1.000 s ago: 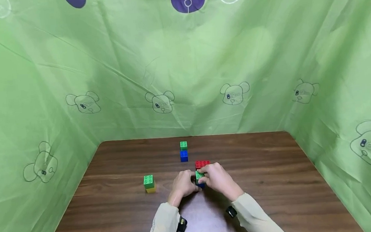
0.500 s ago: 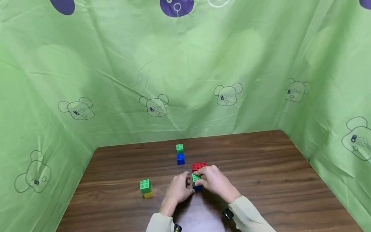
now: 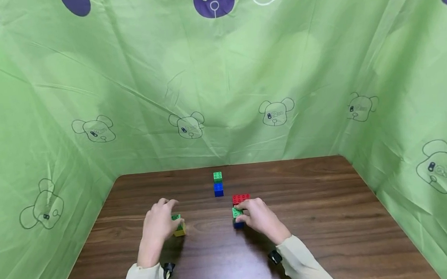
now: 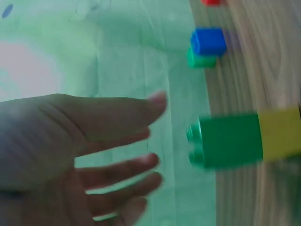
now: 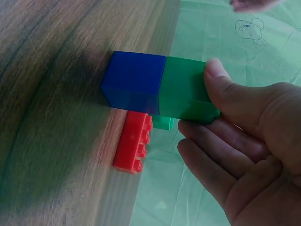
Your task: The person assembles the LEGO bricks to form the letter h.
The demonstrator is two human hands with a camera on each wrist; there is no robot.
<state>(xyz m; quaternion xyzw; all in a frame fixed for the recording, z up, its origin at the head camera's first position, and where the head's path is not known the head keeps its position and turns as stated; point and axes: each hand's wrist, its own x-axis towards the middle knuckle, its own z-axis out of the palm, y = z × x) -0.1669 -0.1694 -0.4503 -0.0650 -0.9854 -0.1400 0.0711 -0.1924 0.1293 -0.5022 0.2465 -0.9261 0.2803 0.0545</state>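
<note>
My right hand (image 3: 263, 218) pinches a green brick (image 5: 186, 89) between thumb and fingers. That brick sits on top of a blue brick (image 5: 134, 80), their faces lined up. My left hand (image 3: 157, 224) hovers by a second stack, a green brick (image 4: 230, 142) on a yellow brick (image 4: 281, 134). In the left wrist view its fingers are spread and loosely bent, apart from the stack's studs, with nothing between them. Just behind the right hand's stack lies a red brick (image 3: 241, 198), longer than the others.
Farther back on the brown wooden table (image 3: 309, 194) a blue brick (image 3: 219, 190) stands in front of a green brick (image 3: 217, 176). A green printed curtain (image 3: 231, 143) hangs around the table's back and sides.
My left hand has left the side of the green-and-blue stack and moved left to the green-and-yellow stack. My right hand stays at its green brick. The head view has shifted slightly.
</note>
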